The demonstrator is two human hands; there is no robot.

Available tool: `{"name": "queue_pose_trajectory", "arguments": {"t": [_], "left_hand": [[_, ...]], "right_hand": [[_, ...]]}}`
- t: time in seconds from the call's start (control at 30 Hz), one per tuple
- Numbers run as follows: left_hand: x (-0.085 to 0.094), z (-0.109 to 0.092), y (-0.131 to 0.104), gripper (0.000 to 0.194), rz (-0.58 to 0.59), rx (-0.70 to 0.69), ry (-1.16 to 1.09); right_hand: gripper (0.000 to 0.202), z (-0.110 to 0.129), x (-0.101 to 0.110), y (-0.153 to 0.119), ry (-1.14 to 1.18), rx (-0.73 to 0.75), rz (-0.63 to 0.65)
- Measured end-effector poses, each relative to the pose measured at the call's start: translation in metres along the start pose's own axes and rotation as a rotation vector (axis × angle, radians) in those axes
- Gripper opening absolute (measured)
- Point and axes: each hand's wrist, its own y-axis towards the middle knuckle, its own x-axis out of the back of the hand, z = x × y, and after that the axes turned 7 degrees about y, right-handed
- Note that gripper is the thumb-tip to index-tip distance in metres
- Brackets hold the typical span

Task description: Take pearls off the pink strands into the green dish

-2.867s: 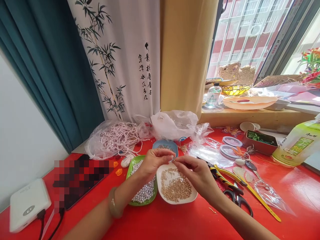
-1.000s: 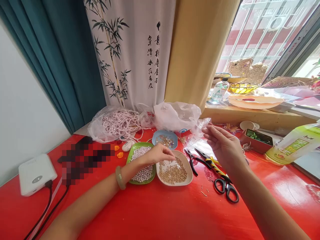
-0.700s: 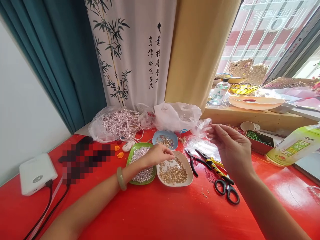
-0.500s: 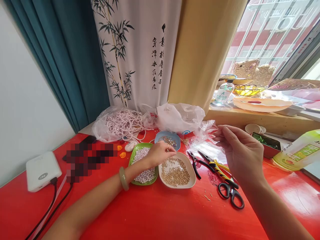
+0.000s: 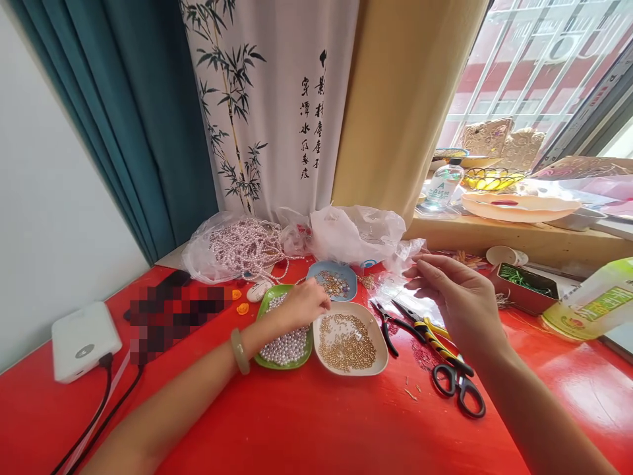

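My left hand (image 5: 307, 303), a bangle on its wrist, hovers over the green dish (image 5: 258, 349) of pearly white beads and the near rim of the pale dish. Its fingers are curled together, and whatever they hold is hidden. Gold beads (image 5: 349, 353) lie in the pale dish (image 5: 352, 374). My right hand (image 5: 459, 300) is raised above the pliers, thumb and fingers pinched at the tips; anything between them is too fine to make out. Behind the pale dish, a blue dish (image 5: 353, 282) contains small mixed pieces.
Black-handled pliers (image 5: 388, 330), yellow-and-black pliers (image 5: 440, 343) and scissors (image 5: 462, 382) lie on the red table (image 5: 297, 422). Bead strands (image 5: 244, 247) and plastic bags (image 5: 356, 231) sit at the back. A power bank (image 5: 85, 340) is left; a green-labelled bottle (image 5: 593, 297) is right.
My left hand has drawn back slightly left, away from above the pale dish, its fingers more curled. My right hand has shifted a little left, still pinched.
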Motion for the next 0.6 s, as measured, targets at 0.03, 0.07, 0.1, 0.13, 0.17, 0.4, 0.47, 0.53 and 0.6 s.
{"name": "queue_pose_trajectory", "arguments": {"t": [0.03, 0.07, 0.1, 0.13, 0.17, 0.4, 0.47, 0.53, 0.6], "left_hand": [[-0.0005, -0.001, -0.0008, 0.017, 0.003, -0.025, 0.043], [-0.0011, -0.002, -0.0014, 0.018, 0.001, -0.049, 0.081], [-0.0017, -0.0028, -0.002, 0.018, -0.003, -0.071, 0.112], [-0.0023, -0.0032, -0.0025, 0.017, -0.007, -0.09, 0.138], [-0.003, -0.0035, -0.0029, 0.017, -0.008, -0.106, 0.159], [-0.0074, -0.004, -0.0029, 0.014, 0.001, -0.165, 0.261], [-0.0068, -0.0052, -0.003, 0.014, -0.002, -0.169, 0.274], [-0.0051, -0.0061, -0.0037, 0.015, -0.004, -0.176, 0.28], [-0.003, -0.0067, -0.0045, 0.015, 0.004, -0.178, 0.275]], "right_hand": [[0.021, -0.0007, 0.0003, 0.0005, 0.002, -0.006, 0.006], [0.022, -0.0013, 0.0006, 0.001, 0.005, -0.015, 0.012], [0.022, -0.0019, 0.001, 0.0015, 0.01, -0.022, 0.016], [0.023, -0.0026, 0.0015, 0.0019, 0.016, -0.03, 0.019], [0.023, -0.0032, 0.0019, 0.0022, 0.022, -0.036, 0.023], [0.022, -0.0053, 0.0021, 0.0021, 0.032, -0.074, 0.041], [0.022, -0.0053, 0.0017, 0.002, 0.028, -0.08, 0.042], [0.023, -0.0052, 0.0014, 0.0021, 0.029, -0.087, 0.038], [0.024, -0.0049, 0.0011, 0.002, 0.038, -0.096, 0.036]]}}
